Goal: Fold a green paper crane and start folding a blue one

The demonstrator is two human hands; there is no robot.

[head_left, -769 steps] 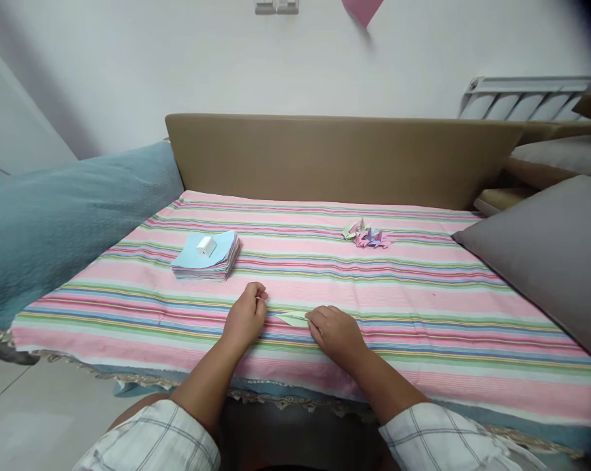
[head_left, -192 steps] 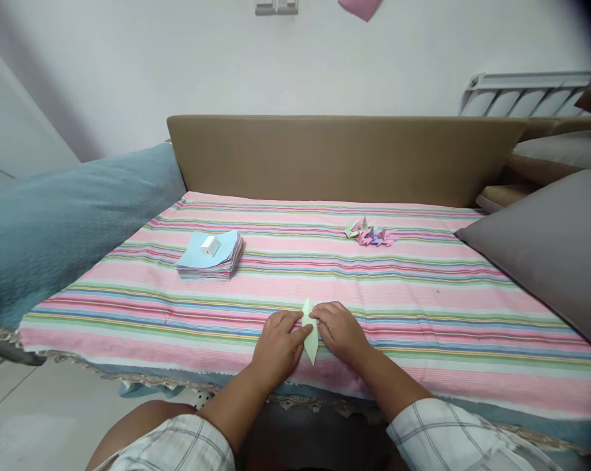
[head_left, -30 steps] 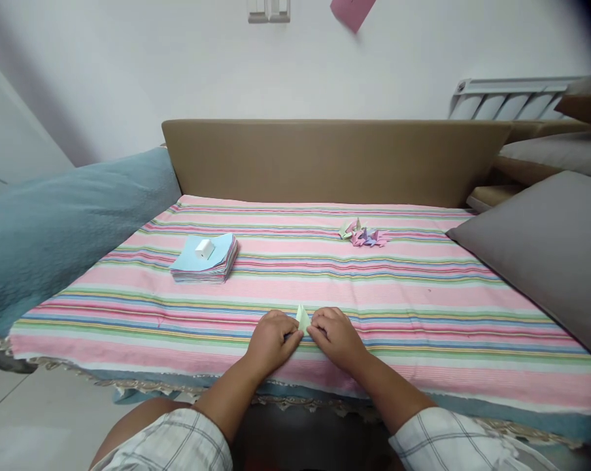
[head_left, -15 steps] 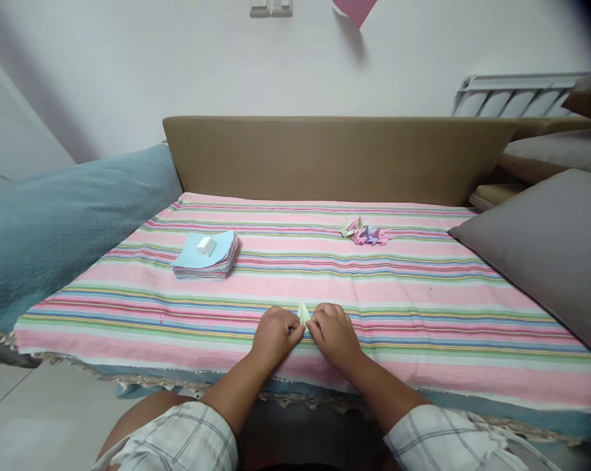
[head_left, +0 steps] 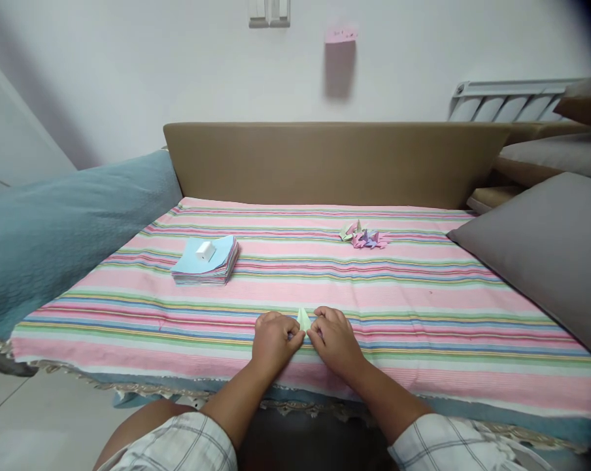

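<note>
Paper (head_left: 303, 318) (green, folded) sits pinched by left hand (head_left: 274, 337) and right hand (head_left: 337, 337), grip narrow.

Green paper (head_left: 303, 320) partly hidden by fingers (head_left: 297, 339), pink note (head_left: 341, 35) illegible (writing (head_left: 345, 34) too small), gray cushion (head_left: 545, 248) cropped right

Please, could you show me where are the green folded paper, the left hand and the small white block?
Green folded paper (head_left: 303, 319): head view, middle of its visible part.
Left hand (head_left: 274, 339): head view, back of the hand.
Small white block (head_left: 206, 251): head view, its middle.
</note>
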